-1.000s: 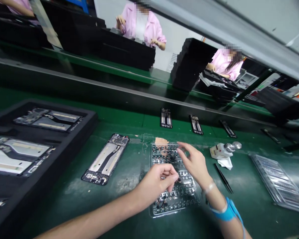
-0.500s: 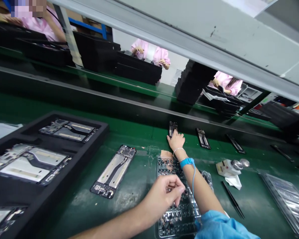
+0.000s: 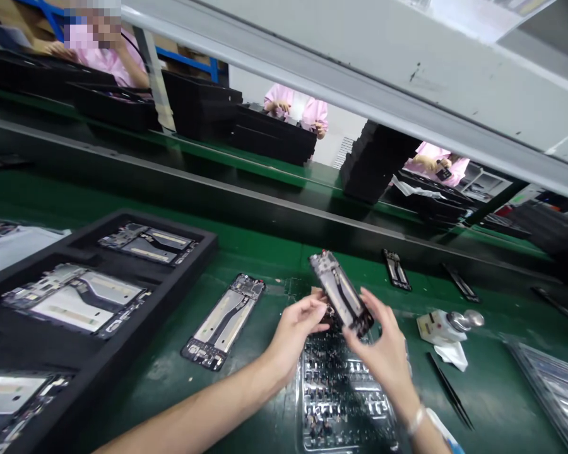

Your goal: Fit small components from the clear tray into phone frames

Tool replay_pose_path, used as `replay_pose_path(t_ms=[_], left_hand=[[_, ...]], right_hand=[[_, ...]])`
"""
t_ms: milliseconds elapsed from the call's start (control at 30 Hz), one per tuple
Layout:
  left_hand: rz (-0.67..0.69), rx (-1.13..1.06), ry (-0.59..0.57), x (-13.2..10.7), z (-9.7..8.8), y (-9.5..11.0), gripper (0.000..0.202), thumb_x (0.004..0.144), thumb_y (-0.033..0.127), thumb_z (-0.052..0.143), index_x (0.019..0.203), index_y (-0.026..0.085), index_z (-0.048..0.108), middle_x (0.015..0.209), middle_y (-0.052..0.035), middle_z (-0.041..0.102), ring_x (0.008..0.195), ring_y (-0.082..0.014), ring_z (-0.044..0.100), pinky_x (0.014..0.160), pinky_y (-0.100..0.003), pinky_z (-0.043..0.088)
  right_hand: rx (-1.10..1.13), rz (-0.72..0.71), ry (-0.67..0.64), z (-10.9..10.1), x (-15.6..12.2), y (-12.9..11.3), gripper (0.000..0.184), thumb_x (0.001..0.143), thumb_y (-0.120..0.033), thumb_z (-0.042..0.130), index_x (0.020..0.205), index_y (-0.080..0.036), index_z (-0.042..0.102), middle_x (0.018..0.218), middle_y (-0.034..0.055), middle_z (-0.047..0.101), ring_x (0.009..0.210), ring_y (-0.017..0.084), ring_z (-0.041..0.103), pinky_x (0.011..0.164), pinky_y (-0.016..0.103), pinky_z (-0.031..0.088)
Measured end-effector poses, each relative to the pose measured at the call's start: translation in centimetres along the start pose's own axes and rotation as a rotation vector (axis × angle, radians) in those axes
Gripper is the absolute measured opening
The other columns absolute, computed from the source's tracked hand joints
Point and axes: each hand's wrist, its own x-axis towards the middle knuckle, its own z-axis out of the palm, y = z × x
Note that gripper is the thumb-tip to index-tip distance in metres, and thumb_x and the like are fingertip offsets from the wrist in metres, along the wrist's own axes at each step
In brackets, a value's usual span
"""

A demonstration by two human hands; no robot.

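Note:
A phone mid-frame [image 3: 341, 291], with circuitry at its top and a dark flex strip down its middle, is raised and tilted above the table. My right hand [image 3: 384, 343] grips its lower end between thumb and fingers. Close to its left edge is my left hand [image 3: 297, 325], fingers bent together; a small dark thing shows at the fingertips, too indistinct to name. Under both hands lies a clear plastic tray [image 3: 300, 403] filled with rows of small parts. Another phone mid-frame [image 3: 224, 321] rests on the table left of my hands.
A black foam tray [image 3: 137, 302] holding several mid-frames fills the left. To the right are a pump bottle [image 3: 438, 326], white tissue [image 3: 452, 356], black tweezers [image 3: 449, 389] and stacked clear trays [image 3: 549, 384]. More mid-frames [image 3: 396, 270] lie farther back. Co-workers in pink [image 3: 296, 107] sit opposite.
My right hand has picked up the far mid-frame and brought it back toward me, above the clear tray. My left hand has moved up to beside it. The view has shifted slightly.

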Motion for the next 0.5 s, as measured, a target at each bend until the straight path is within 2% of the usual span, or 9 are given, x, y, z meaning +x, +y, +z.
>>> replay_pose_path(t_ms=[67, 167, 233, 300, 400, 433, 500], left_hand=[[0.033, 0.057, 0.01, 0.2, -0.2, -0.3, 0.021, 0.075, 0.034, 0.063, 0.074, 0.013, 0.061, 0.084, -0.0035, 0.064, 0.077, -0.0142, 0.056, 0.073, -0.025, 0.044], [-0.014, 0.226, -0.059, -0.4, 0.1, -1.0, 0.022, 0.074, 0.034, 0.064, 0.069, 0.013, 0.061, 0.066, 0.0005, 0.059, 0.064, -0.0118, 0.051, 0.064, -0.022, 0.039], [-0.078, 0.338, -0.18, -1.1, 0.5, -1.6, 0.021, 0.073, 0.032, 0.064, 0.067, 0.012, 0.063, 0.065, -0.0005, 0.059, 0.065, -0.0129, 0.051, 0.064, -0.022, 0.038], [-0.155, 0.378, -0.279, -2.0, 0.9, -2.3, 0.02, 0.071, 0.03, 0.065, 0.066, 0.011, 0.065, 0.065, -0.0015, 0.06, 0.066, -0.0138, 0.052, 0.065, -0.023, 0.038], [-0.239, 0.364, -0.342, -3.1, 1.3, -2.5, 0.019, 0.073, 0.03, 0.064, 0.07, 0.012, 0.066, 0.068, -0.002, 0.06, 0.068, -0.0144, 0.053, 0.067, -0.024, 0.039], [-0.225, 0.372, -0.336, -3.3, 1.4, -2.4, 0.018, 0.074, 0.03, 0.063, 0.071, 0.013, 0.066, 0.072, -0.0028, 0.061, 0.072, -0.0154, 0.054, 0.068, -0.024, 0.04], [-0.109, 0.412, -0.301, -3.3, 1.3, -1.8, 0.016, 0.077, 0.028, 0.061, 0.072, 0.015, 0.067, 0.087, -0.0059, 0.062, 0.087, -0.0188, 0.055, 0.077, -0.027, 0.042]], right_hand=[[0.065, -0.055, -0.014, -0.8, -3.9, -0.3, 0.065, 0.068, -0.036, 0.067, 0.128, -0.027, 0.044, 0.116, 0.0069, 0.056, 0.104, 0.025, 0.053, 0.086, 0.04, 0.045], [0.338, 0.111, 0.018, -1.0, -6.3, 0.2, 0.057, 0.08, -0.039, 0.054, 0.133, -0.023, 0.039, 0.1, 0.0068, 0.064, 0.087, 0.021, 0.06, 0.072, 0.033, 0.05], [0.503, 0.25, 0.012, -0.6, -6.4, 1.0, 0.047, 0.086, -0.039, 0.046, 0.129, -0.02, 0.045, 0.087, 0.0053, 0.066, 0.077, 0.018, 0.061, 0.067, 0.029, 0.05], [0.612, 0.344, -0.009, -0.2, -6.3, 1.7, 0.036, 0.086, -0.04, 0.048, 0.113, -0.019, 0.058, 0.083, 0.0047, 0.065, 0.077, 0.018, 0.059, 0.068, 0.027, 0.049], [0.758, 0.444, -0.004, 0.2, -6.7, 2.4, 0.025, 0.082, -0.041, 0.054, 0.09, -0.019, 0.063, 0.081, 0.0033, 0.062, 0.076, 0.017, 0.057, 0.066, 0.025, 0.047], [0.803, 0.465, -0.003, 0.2, -7.0, 2.5, 0.025, 0.081, -0.041, 0.055, 0.088, -0.019, 0.063, 0.078, 0.0024, 0.061, 0.072, 0.016, 0.056, 0.064, 0.024, 0.046], [0.874, 0.482, -0.005, 0.1, -7.5, 2.4, 0.023, 0.081, -0.041, 0.055, 0.086, -0.019, 0.061, 0.075, 0.0009, 0.059, 0.067, 0.015, 0.053, 0.062, 0.023, 0.045]])
